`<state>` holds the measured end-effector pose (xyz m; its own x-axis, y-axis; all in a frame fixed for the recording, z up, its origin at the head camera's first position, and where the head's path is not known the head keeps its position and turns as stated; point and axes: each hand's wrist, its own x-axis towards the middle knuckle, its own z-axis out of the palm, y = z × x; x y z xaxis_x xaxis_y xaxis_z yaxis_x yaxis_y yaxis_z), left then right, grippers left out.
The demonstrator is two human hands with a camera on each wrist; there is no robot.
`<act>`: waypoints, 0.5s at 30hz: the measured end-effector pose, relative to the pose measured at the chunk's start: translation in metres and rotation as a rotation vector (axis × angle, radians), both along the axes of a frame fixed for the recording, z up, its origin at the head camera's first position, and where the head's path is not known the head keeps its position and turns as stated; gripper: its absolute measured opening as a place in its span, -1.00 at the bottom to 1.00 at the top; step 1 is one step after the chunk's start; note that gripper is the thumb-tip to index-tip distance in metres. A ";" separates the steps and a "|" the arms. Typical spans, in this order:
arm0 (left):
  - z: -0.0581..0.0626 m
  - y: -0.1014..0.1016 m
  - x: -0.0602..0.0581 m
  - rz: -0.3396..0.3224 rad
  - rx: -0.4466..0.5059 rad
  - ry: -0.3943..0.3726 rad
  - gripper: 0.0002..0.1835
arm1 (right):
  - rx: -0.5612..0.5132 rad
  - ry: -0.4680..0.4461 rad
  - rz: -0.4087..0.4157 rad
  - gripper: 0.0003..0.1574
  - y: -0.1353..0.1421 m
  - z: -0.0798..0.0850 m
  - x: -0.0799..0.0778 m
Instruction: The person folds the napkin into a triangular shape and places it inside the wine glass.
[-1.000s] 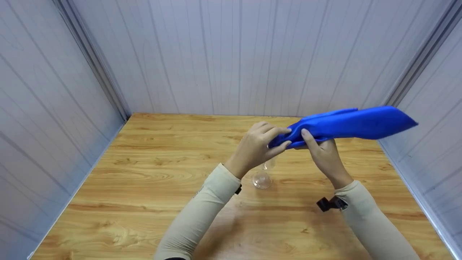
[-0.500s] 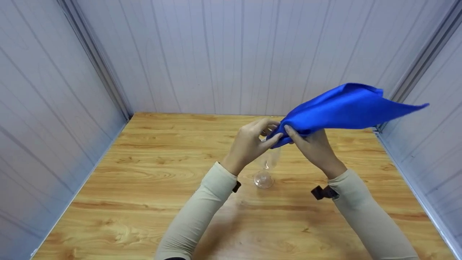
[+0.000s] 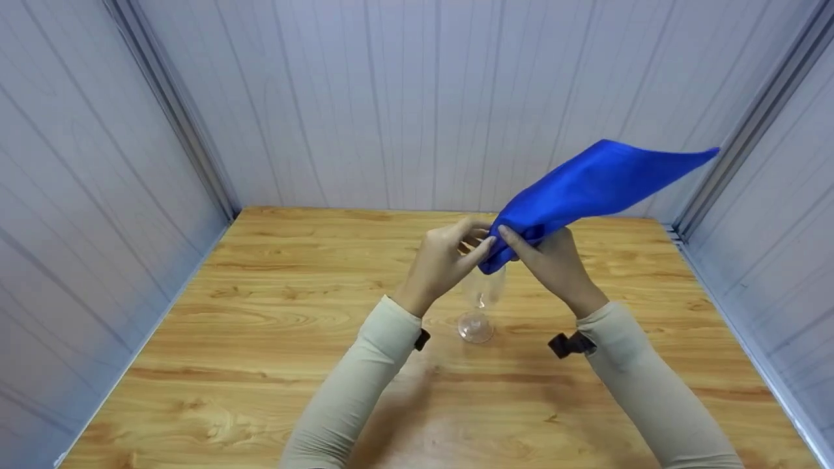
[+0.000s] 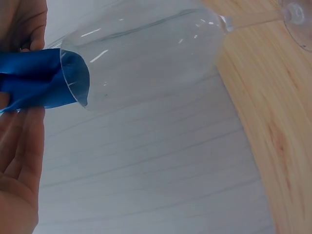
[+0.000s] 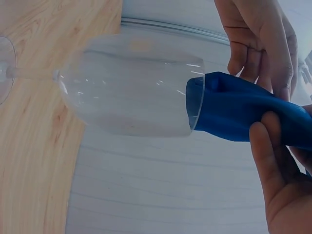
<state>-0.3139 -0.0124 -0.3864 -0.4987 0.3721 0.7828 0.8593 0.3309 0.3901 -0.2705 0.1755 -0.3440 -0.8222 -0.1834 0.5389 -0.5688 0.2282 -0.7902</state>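
Observation:
A shiny blue cloth napkin [image 3: 573, 189], gathered into a narrow roll at its lower end, slants up to the right and flares into a pointed loose end. Below it a clear wine glass [image 3: 484, 290] stands upright on the table. In both wrist views the rolled end [image 5: 195, 100] reaches just inside the glass rim [image 4: 73, 87]. My right hand [image 3: 554, 260] grips the roll, thumb along its front. My left hand [image 3: 440, 260] pinches the lower part from the left, thumb in front and fingers partly hidden behind. The palm side of the left hand [image 4: 22, 161] shows in the left wrist view.
The wood-grain table [image 3: 273, 326] is bounded by a pale panelled back wall [image 3: 326, 104], a left side wall [image 3: 85, 195] and a right side wall [image 3: 775, 247]. A small black wrist mount [image 3: 570, 344] projects from the right sleeve.
Both hands have shifted left and the napkin has tilted steeper, its lower end now down at the glass mouth. Its free end has swung upward and left. The glass stays put.

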 end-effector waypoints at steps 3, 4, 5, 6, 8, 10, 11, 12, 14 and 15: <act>-0.003 -0.001 -0.001 0.010 -0.009 0.003 -0.85 | 0.013 -0.001 -0.019 -0.78 0.001 -0.010 -0.008; -0.004 -0.002 -0.002 0.015 -0.016 0.005 -0.85 | 0.023 0.002 -0.025 -0.76 0.002 -0.015 -0.012; -0.005 -0.002 -0.002 0.023 -0.022 0.010 -0.85 | 0.033 0.003 -0.032 -0.75 0.003 -0.019 -0.016; -0.006 -0.003 -0.003 0.031 -0.029 0.016 -0.86 | 0.045 0.003 -0.037 -0.74 0.004 -0.024 -0.020; -0.009 -0.004 -0.004 0.049 -0.052 0.028 -0.86 | 0.064 0.006 -0.043 -0.71 0.006 -0.035 -0.027; -0.012 -0.006 -0.005 0.068 -0.075 0.045 -0.86 | 0.081 0.015 -0.038 -0.71 0.006 -0.038 -0.028; -0.014 -0.007 -0.006 0.075 -0.083 0.052 -0.86 | 0.092 0.019 -0.036 -0.70 0.006 -0.041 -0.029; -0.016 -0.008 -0.006 0.081 -0.091 0.057 -0.86 | 0.105 0.025 -0.038 -0.69 0.006 -0.044 -0.029; -0.020 -0.010 -0.007 0.091 -0.101 0.062 -0.85 | 0.131 0.031 -0.041 -0.67 0.005 -0.048 -0.030; -0.022 -0.011 -0.007 0.094 -0.105 0.062 -0.85 | 0.140 0.035 -0.039 -0.65 0.005 -0.050 -0.030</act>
